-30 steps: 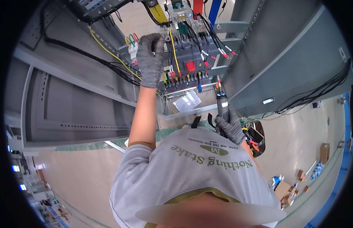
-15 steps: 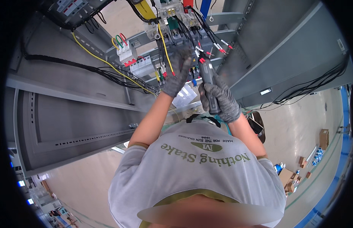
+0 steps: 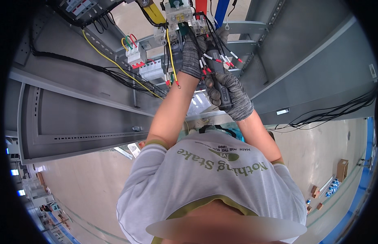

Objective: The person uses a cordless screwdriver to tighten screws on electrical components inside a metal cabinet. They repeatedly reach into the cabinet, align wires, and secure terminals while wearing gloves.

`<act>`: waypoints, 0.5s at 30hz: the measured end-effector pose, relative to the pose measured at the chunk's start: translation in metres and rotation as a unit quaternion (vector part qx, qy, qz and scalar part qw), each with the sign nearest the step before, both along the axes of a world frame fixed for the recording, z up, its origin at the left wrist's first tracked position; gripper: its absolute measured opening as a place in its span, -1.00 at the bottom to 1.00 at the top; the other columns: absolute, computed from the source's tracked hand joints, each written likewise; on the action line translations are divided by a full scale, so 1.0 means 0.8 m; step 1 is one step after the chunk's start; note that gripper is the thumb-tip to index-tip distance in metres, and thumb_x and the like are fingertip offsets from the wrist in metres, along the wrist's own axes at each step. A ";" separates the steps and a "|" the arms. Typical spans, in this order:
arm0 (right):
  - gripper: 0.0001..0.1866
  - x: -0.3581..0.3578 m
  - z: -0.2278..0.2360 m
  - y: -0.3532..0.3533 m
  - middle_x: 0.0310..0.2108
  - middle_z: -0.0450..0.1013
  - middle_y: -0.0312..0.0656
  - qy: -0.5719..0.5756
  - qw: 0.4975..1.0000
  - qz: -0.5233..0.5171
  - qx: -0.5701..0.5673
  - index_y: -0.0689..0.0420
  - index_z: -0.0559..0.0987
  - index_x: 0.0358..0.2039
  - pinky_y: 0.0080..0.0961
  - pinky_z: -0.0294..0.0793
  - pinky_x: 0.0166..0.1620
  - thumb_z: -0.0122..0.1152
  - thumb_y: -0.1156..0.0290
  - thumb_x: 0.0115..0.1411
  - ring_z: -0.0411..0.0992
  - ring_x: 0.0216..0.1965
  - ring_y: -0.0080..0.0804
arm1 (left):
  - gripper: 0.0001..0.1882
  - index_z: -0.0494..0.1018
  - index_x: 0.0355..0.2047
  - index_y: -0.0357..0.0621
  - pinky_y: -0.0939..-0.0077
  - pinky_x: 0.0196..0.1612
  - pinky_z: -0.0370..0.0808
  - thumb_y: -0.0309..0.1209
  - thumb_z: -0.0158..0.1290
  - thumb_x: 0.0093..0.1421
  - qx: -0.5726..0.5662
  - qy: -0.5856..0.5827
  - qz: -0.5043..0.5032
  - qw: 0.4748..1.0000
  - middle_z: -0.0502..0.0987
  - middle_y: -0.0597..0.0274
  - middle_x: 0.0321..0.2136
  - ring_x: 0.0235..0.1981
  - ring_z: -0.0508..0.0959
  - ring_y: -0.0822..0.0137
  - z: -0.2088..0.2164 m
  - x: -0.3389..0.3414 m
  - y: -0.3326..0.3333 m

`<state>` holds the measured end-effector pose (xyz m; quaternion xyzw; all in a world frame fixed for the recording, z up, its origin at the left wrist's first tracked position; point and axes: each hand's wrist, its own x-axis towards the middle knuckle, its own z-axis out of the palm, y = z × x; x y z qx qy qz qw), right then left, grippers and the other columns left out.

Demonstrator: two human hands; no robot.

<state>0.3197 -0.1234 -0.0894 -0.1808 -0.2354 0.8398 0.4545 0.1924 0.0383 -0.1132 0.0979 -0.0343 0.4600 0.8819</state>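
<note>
Screwdriver [image 3: 218, 83] in right hand [image 3: 231, 97] grip (raised), left hand [image 3: 193, 57] among wires [image 3: 215, 55]

A small white rectangular label [image 3: 282, 111] sat on the grey cabinet wall to the right. A clear plastic packet [image 3: 198, 104] with a white sheet lay on the ledge between the forearms. Far right on the floor stood a brown cardboard box [image 3: 342, 170], with smaller brown boxes [image 3: 315, 190] nearby.
</note>
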 end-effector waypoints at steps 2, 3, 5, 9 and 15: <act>-0.63 0.001 0.006 0.003 -0.40 0.39 -0.21 0.011 1.000 -0.009 -0.011 0.21 0.32 0.01 -0.67 0.40 -0.65 0.03 0.28 0.26 0.40 -0.61 -0.55 | -0.06 0.14 0.16 -0.47 -0.01 0.14 0.34 0.28 -0.20 0.18 -0.098 -0.083 -0.025 0.991 0.31 -0.30 0.06 0.07 0.38 -0.13 -0.005 0.001 -0.001; -0.60 -0.002 0.010 0.003 -0.40 0.39 -0.21 0.015 1.000 -0.010 -0.015 0.21 0.31 0.04 -0.67 0.40 -0.64 0.03 0.28 0.27 0.40 -0.61 -0.55 | -0.06 0.14 0.15 -0.47 -0.02 0.11 0.36 0.27 -0.20 0.19 0.045 0.124 0.076 0.988 0.33 -0.29 0.05 0.06 0.39 -0.12 -0.019 -0.003 0.014; -0.56 -0.007 0.009 0.003 -0.40 0.39 -0.21 0.007 1.000 -0.007 -0.016 0.20 0.29 0.09 -0.67 0.39 -0.64 0.02 0.27 0.27 0.40 -0.61 -0.55 | -0.08 0.15 0.15 -0.47 -0.03 0.05 0.40 0.26 -0.21 0.20 0.267 0.427 0.215 0.837 0.35 -0.28 0.02 0.02 0.42 -0.11 -0.056 -0.014 0.052; -0.54 -0.008 0.013 -0.005 -0.39 0.40 -0.21 -0.015 1.000 -0.022 0.011 0.20 0.28 0.12 -0.68 0.38 -0.64 0.02 0.28 0.27 0.39 -0.61 -0.55 | -0.20 0.20 0.13 -0.41 0.03 0.00 0.45 0.16 -0.23 0.24 0.317 0.525 0.246 0.751 0.40 -0.21 -0.02 -0.05 0.47 -0.07 -0.065 -0.017 0.059; -0.60 -0.009 0.015 -0.009 -0.40 0.40 -0.22 -0.028 0.999 -0.038 -0.013 0.19 0.34 -0.02 -0.66 0.36 -0.64 0.08 0.21 0.23 0.38 -0.62 -0.56 | -0.54 0.25 0.15 -0.21 0.31 0.06 0.41 -0.20 -0.28 0.35 -0.088 0.135 0.120 0.980 0.41 0.03 0.07 -0.02 0.47 0.09 -0.004 0.004 0.016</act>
